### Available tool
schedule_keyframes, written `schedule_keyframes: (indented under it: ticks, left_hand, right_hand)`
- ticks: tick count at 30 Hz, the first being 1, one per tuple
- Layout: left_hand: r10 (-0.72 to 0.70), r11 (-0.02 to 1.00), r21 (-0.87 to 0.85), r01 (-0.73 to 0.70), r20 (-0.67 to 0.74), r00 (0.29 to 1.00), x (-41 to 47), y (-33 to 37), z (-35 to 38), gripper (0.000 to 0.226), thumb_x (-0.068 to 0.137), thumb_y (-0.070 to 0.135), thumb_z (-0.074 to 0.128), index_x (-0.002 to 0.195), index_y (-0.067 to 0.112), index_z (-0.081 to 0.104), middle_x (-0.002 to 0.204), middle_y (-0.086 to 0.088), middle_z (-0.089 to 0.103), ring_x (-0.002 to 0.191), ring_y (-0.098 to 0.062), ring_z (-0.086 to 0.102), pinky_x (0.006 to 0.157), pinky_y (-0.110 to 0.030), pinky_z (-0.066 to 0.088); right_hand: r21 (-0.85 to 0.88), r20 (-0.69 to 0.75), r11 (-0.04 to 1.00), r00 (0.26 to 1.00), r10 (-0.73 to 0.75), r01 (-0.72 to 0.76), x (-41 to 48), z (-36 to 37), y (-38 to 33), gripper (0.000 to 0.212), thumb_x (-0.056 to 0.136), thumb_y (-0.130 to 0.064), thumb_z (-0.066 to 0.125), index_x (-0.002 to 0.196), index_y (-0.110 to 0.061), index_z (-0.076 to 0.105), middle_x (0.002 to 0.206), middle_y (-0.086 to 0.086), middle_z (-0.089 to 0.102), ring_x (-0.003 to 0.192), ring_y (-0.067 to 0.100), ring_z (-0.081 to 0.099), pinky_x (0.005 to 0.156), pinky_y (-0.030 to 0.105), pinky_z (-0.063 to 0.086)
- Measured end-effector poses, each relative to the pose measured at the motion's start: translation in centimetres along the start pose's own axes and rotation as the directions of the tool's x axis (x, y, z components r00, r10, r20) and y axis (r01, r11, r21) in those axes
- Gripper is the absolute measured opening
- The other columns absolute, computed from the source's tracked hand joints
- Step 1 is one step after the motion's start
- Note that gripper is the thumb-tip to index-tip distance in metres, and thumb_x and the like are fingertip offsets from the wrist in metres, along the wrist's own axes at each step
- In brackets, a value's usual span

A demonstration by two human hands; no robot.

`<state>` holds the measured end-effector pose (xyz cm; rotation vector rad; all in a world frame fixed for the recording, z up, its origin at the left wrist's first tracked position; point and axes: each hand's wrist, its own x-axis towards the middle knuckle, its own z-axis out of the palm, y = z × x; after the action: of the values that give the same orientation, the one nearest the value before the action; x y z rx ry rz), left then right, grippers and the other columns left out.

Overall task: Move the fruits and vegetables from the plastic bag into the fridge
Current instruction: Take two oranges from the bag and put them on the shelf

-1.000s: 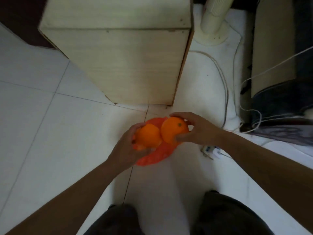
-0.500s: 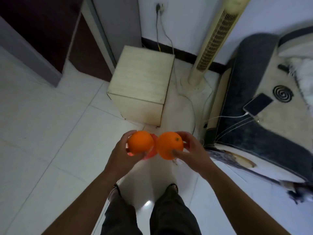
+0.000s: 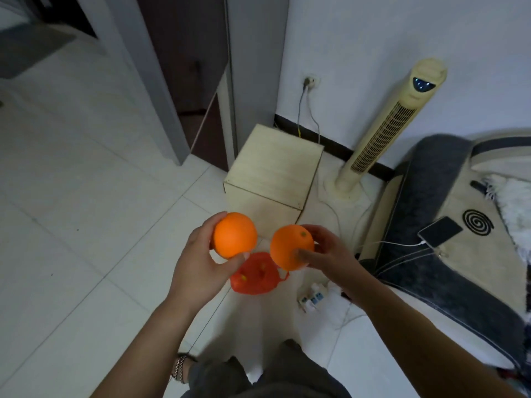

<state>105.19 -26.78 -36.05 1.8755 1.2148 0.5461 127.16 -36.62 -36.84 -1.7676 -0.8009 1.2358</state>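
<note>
My left hand (image 3: 201,265) grips an orange (image 3: 235,235) with fingers and thumb curled round it. Just to its right, my right hand (image 3: 327,251) holds a second orange (image 3: 290,247). Both are raised well above the floor. Below and between them a red plastic bag (image 3: 254,278) lies on the white tiles, with small items faintly showing inside. No fridge is in view.
A pale wooden box (image 3: 273,168) stands on the floor ahead, a tower fan (image 3: 388,130) to its right. A power strip (image 3: 313,295) and cables lie near the bag. A bed with a phone (image 3: 439,231) is at right. A doorway opens ahead left.
I have risen from a crouch, so the view pulled back and up. Both hands lifted their oranges out of the red bag, which now lies on the floor.
</note>
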Motion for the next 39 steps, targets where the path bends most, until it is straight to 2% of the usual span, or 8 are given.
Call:
schedule_keyframes:
  ticks: [5, 10, 15, 18, 21, 28, 34, 39]
  left_hand:
    - [0.037, 0.999, 0.025, -0.036, -0.025, 0.999, 0.1, -1.6, -5.6, 0.080, 0.069, 0.042, 0.077, 0.135, 0.043, 0.030, 0.138, 0.010, 0.038, 0.108, -0.008, 0.042, 0.080, -0.028, 0.044]
    - [0.013, 1.000, 0.014, -0.013, -0.044, 0.999, 0.6, -5.1, -13.3, 0.081, 0.066, 0.045, 0.075, 0.133, 0.045, 0.030, 0.139, 0.009, 0.037, 0.106, -0.010, 0.045, 0.077, -0.026, 0.043]
    - [-0.021, 1.000, -0.008, 0.020, -0.070, 0.997, 0.4, -9.4, -20.9, 0.079, 0.068, 0.041, 0.076, 0.126, 0.054, 0.024, 0.131, 0.015, 0.034, 0.104, -0.009, 0.044, 0.073, -0.019, 0.040]
    - [-0.062, 0.998, -0.020, 0.060, -0.121, 0.991, 0.1, -12.1, -24.6, 0.078, 0.068, 0.044, 0.074, 0.127, 0.053, 0.024, 0.133, 0.015, 0.034, 0.108, -0.009, 0.042, 0.080, -0.025, 0.042]
    - [-0.124, 0.991, -0.064, 0.114, -0.184, 0.975, 0.0, -14.3, -27.2, 0.077, 0.070, 0.045, 0.073, 0.132, 0.046, 0.029, 0.137, 0.012, 0.036, 0.109, -0.010, 0.043, 0.081, -0.029, 0.045]
    - [-0.217, 0.971, -0.150, 0.184, -0.246, 0.945, 1.1, -18.2, -30.7, 0.076, 0.070, 0.045, 0.073, 0.133, 0.044, 0.031, 0.135, 0.013, 0.038, 0.113, -0.015, 0.047, 0.086, -0.034, 0.050]
    - [-0.208, 0.976, -0.114, 0.185, -0.239, 0.948, 6.0, -21.6, -35.3, 0.075, 0.062, 0.055, 0.070, 0.127, 0.047, 0.035, 0.128, 0.024, 0.039, 0.111, -0.005, 0.045, 0.084, -0.026, 0.048]
    - [-0.186, 0.980, -0.118, 0.162, -0.242, 0.952, 13.6, -22.8, -40.6, 0.069, 0.063, 0.052, 0.074, 0.121, 0.054, 0.036, 0.126, 0.034, 0.035, 0.112, 0.003, 0.044, 0.078, -0.017, 0.045]
  right_hand:
    - [-0.015, -0.002, 0.999, 1.000, -0.031, 0.031, 0.9, 6.9, -3.4, 0.045, 0.080, -0.024, 0.071, 0.117, -0.037, 0.048, 0.116, -0.008, 0.053, 0.107, 0.019, 0.055, 0.087, 0.042, 0.054]
    - [-0.037, 0.029, 0.997, 0.997, -0.073, 0.074, 2.2, 14.5, -7.4, 0.048, 0.080, -0.024, 0.070, 0.119, -0.039, 0.045, 0.112, -0.015, 0.048, 0.107, 0.015, 0.052, 0.089, 0.040, 0.051]
    - [-0.076, 0.108, 0.991, 0.989, -0.099, 0.107, 3.6, 22.7, -10.8, 0.056, 0.077, -0.031, 0.071, 0.126, -0.033, 0.043, 0.123, -0.005, 0.046, 0.110, 0.019, 0.051, 0.087, 0.037, 0.050]
    - [-0.095, 0.181, 0.989, 0.979, -0.094, 0.112, 4.6, 27.5, -12.4, 0.068, 0.064, -0.041, 0.065, 0.128, -0.031, 0.043, 0.124, -0.005, 0.046, 0.107, 0.017, 0.051, 0.084, 0.034, 0.050]
    - [-0.196, 0.253, 0.969, 0.963, -0.096, 0.148, 5.8, 31.4, -13.2, 0.064, 0.070, -0.041, 0.071, 0.127, -0.035, 0.041, 0.124, -0.008, 0.044, 0.112, 0.018, 0.049, 0.089, 0.037, 0.049]
    - [-0.319, 0.349, 0.912, 0.927, -0.140, 0.258, 10.0, 36.5, -15.3, 0.062, 0.074, -0.029, 0.077, 0.120, -0.040, 0.037, 0.119, -0.013, 0.041, 0.110, 0.012, 0.046, 0.082, 0.026, 0.045]
    - [-0.288, 0.401, 0.918, 0.905, -0.143, 0.273, 17.2, 40.9, -17.9, 0.064, 0.071, -0.027, 0.079, 0.119, -0.036, 0.038, 0.119, -0.011, 0.044, 0.110, 0.013, 0.049, 0.085, 0.032, 0.050]
    - [-0.230, 0.401, 0.931, 0.899, -0.174, 0.283, 25.1, 43.9, -23.5, 0.059, 0.070, -0.022, 0.080, 0.115, -0.033, 0.043, 0.113, -0.018, 0.046, 0.107, 0.010, 0.049, 0.077, 0.025, 0.046]
